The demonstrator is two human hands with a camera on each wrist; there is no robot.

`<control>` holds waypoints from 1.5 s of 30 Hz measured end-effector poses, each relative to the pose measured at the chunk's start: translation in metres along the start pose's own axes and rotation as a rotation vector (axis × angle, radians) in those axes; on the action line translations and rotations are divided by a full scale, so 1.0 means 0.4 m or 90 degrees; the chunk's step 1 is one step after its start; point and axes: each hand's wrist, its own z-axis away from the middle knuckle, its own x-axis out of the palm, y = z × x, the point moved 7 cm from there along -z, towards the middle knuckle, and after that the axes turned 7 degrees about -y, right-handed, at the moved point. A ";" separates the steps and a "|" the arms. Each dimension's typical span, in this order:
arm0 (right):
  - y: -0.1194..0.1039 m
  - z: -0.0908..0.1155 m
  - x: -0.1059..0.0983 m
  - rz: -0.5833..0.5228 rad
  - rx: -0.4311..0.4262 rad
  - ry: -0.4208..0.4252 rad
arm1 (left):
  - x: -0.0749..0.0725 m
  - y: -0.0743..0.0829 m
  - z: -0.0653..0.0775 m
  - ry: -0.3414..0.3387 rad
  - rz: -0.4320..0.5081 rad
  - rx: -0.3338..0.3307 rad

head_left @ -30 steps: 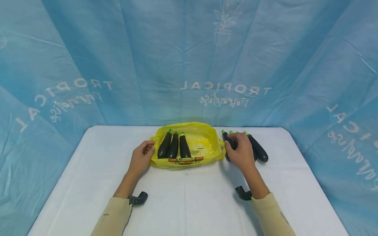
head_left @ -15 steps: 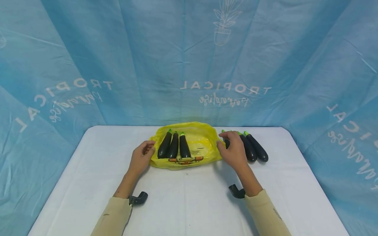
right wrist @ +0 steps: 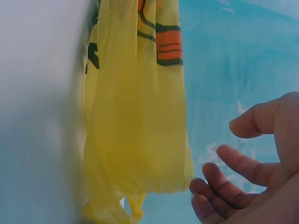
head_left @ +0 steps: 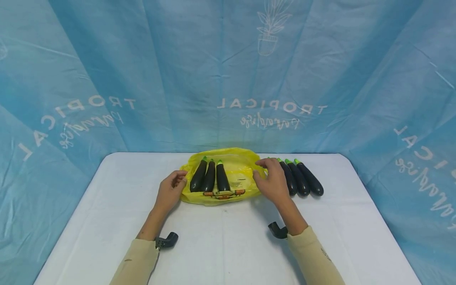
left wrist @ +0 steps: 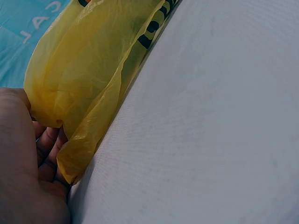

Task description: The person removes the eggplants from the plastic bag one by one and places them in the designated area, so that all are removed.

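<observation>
A yellow plastic bag (head_left: 246, 174) lies with its mouth spread wide, and three dark eggplants (head_left: 208, 176) rest inside on its left side. At the bag's left end my left hand (head_left: 171, 189) pinches the rim; in the left wrist view the yellow film (left wrist: 88, 79) runs between thumb and fingers. My right hand (head_left: 272, 180) hovers at the bag's right end, thumb and fingers apart around nothing. In the right wrist view its fingertips (right wrist: 210, 172) come close to the bag's edge; whether they touch it I cannot tell. Several more eggplants (head_left: 301, 178) lie right of this hand, partly hidden behind it.
The white-covered table (head_left: 224, 245) ends at a blue printed curtain (head_left: 178, 79) behind the bag and at both sides. Each wrist wears a small black camera mount, the left one (head_left: 167, 240) and the right one (head_left: 278, 230).
My right hand has moved left from over the loose eggplants to the bag's right end, uncovering more of them. The left hand, the bag's left part and the eggplants in it stay put.
</observation>
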 end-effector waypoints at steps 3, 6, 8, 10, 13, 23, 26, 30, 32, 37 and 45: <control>-0.009 -0.004 0.007 -0.003 -0.014 0.000 | 0.001 -0.001 -0.001 0.001 0.000 0.003; -0.020 -0.007 0.011 0.000 -0.023 -0.001 | 0.003 -0.001 0.000 0.000 -0.002 0.000; -0.026 -0.007 0.016 0.002 -0.023 0.000 | 0.003 -0.001 0.000 0.000 -0.002 0.001; -0.032 -0.006 0.020 0.003 -0.025 0.002 | 0.003 0.000 0.001 0.000 0.001 0.001; -0.039 -0.006 0.027 -0.003 -0.024 0.003 | 0.002 0.000 0.001 0.000 -0.001 -0.001; -0.057 -0.017 0.062 -0.017 -0.022 -0.016 | 0.003 -0.005 0.000 0.001 -0.004 -0.001; -0.061 -0.021 0.073 -0.034 -0.033 -0.027 | 0.004 -0.006 0.000 0.001 -0.004 -0.001; -0.059 -0.027 0.092 -0.050 -0.035 -0.045 | 0.003 -0.007 0.000 0.001 -0.005 -0.004; -0.056 -0.028 0.100 -0.052 -0.034 -0.051 | 0.003 -0.008 0.000 0.000 -0.004 -0.004; -0.062 -0.029 0.116 -0.048 -0.047 -0.056 | 0.001 -0.003 0.001 -0.001 -0.003 -0.001; -0.091 -0.032 0.150 -0.059 -0.078 -0.096 | 0.002 -0.001 0.000 -0.001 -0.009 0.000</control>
